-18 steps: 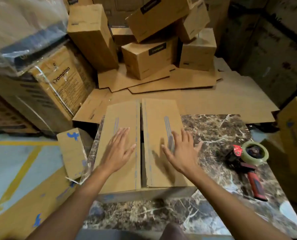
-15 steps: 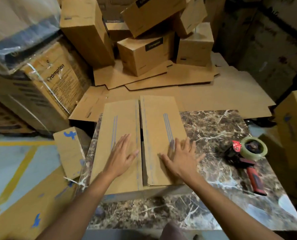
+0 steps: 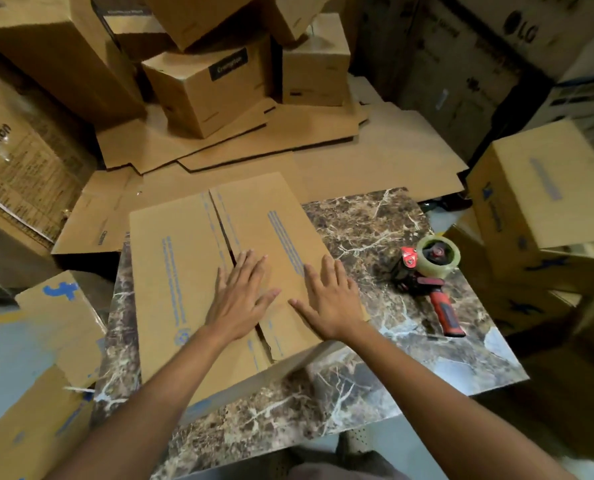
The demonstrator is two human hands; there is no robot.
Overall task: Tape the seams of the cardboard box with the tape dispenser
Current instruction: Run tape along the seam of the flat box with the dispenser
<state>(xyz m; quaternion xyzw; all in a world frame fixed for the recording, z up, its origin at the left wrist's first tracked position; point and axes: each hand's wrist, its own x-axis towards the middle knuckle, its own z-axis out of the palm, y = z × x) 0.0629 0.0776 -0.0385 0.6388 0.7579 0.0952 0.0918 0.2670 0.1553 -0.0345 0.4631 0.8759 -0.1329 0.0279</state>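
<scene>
Since the earlier frame, the flat brown cardboard box (image 3: 178, 271) with blue print has turned askew on the brown veined marble table (image 3: 375, 230). The left hand (image 3: 240, 299) has shifted from the box's left flap onto its centre seam. The right hand (image 3: 326, 303) lies on the box's right flap, at its right edge. Both hands are flat with straight fingers, grasping nothing. The box's far end overhangs the table edge. Bare marble lies right of the box. The red-handled tape dispenser (image 3: 430, 271) lies there, apart from the box.
</scene>
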